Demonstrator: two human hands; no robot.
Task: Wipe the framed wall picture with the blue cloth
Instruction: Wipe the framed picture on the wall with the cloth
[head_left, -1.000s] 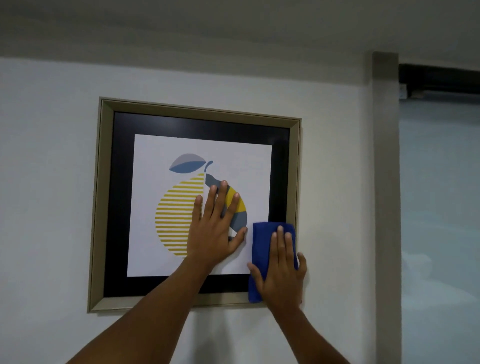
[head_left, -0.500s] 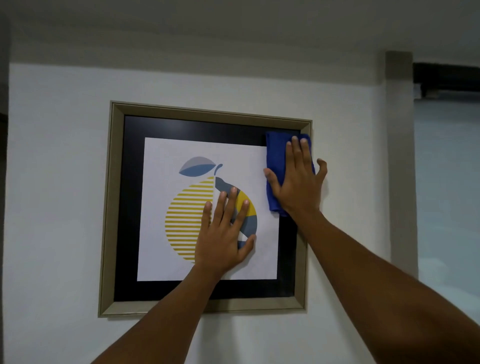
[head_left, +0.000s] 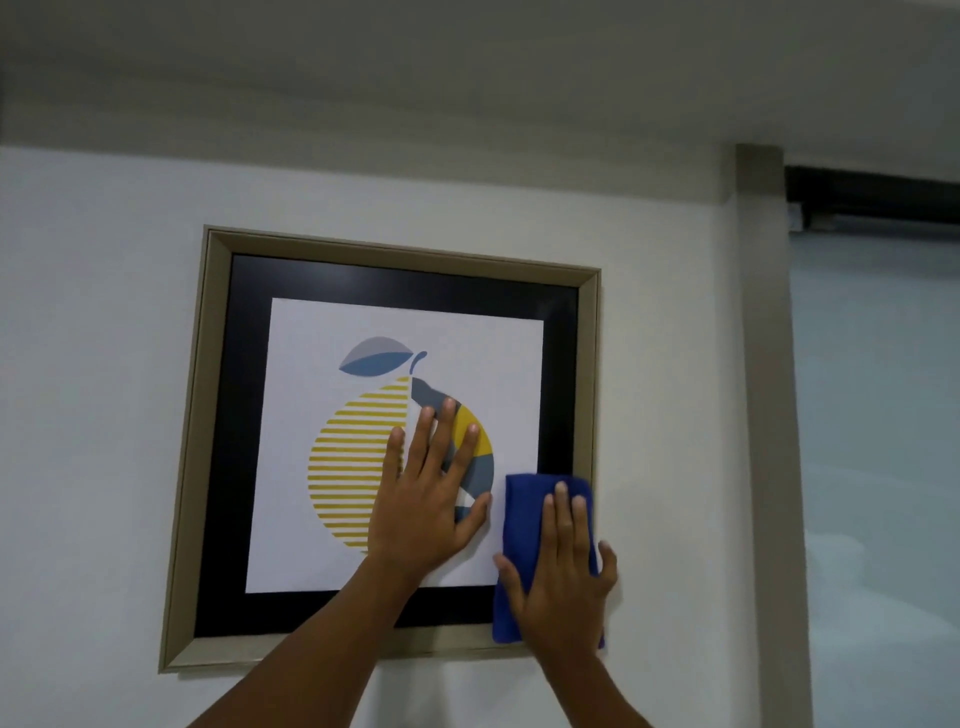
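The right hand (head_left: 563, 582) lies flat and open, fingers spread a little, palm pressing the blue cloth (head_left: 524, 525) against the lower right corner of the picture (head_left: 395, 332). It grips nothing; the cloth is pinned under the palm and fingers, not pinched. The cloth is folded into an upright strip that shows above the fingertips and along the thumb side, and it covers the black mat, the lower right edge of the frame (head_left: 205, 415) and a sliver of the white print.

The left hand (head_left: 426, 499) is also open and flat, just beside the right one and apart from the cloth, its fingers fanned over the grey and yellow half of the printed fruit, bracing the picture.

The picture hangs on a pale wall (head_left: 93, 364), with its frame tilted slightly in this view. To the right of the frame stands a grey pillar (head_left: 769, 415), well apart from the hands, and beyond it a frosted pane (head_left: 883, 415) under a dark rail (head_left: 872, 192). Nothing lies in the way of either hand.

Half a second ago the right hand and cloth were at the upper right corner; they have swept down the right side to the bottom corner. The left hand has kept its place on the fruit.
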